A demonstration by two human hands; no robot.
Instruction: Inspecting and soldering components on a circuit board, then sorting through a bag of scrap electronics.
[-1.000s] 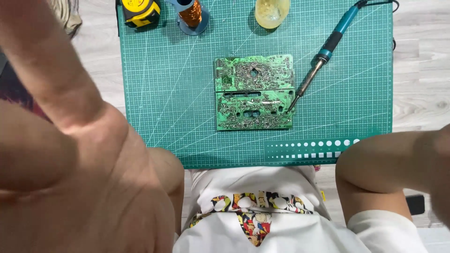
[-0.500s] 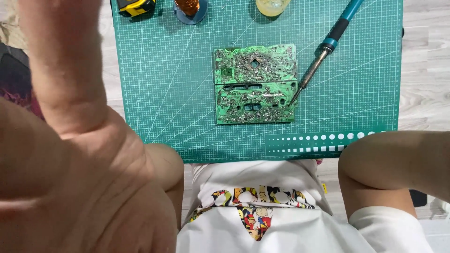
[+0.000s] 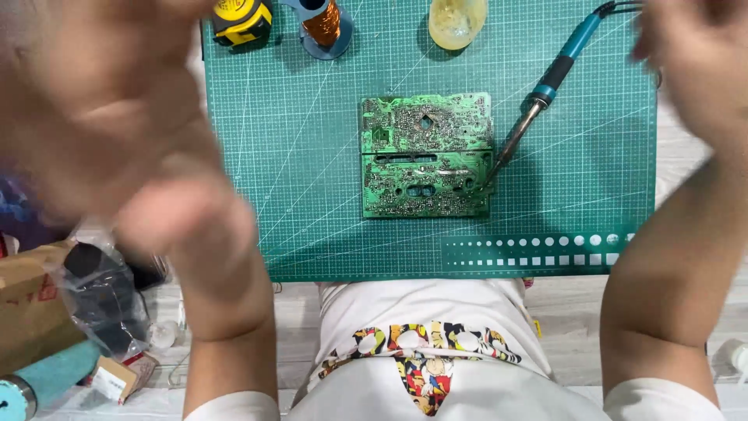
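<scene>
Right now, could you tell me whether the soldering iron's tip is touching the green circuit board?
Touching: the head view shows the soldering iron tip resting on the circuit board right edge.

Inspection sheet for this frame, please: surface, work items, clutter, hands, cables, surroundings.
Surface: green cutting mat with a grid, on a pale wood floor.
Work items: green circuit board at mat centre; soldering iron lying with its tip at the board's right edge.
Clutter: yellow tape measure, copper wire spool, yellowish round container along the top edge.
Hands: left hand and right hand raised near the camera, blurred, holding nothing.
Cables: iron's cord leaves at top.
Surroundings: cardboard box, plastic bag at left.
</scene>
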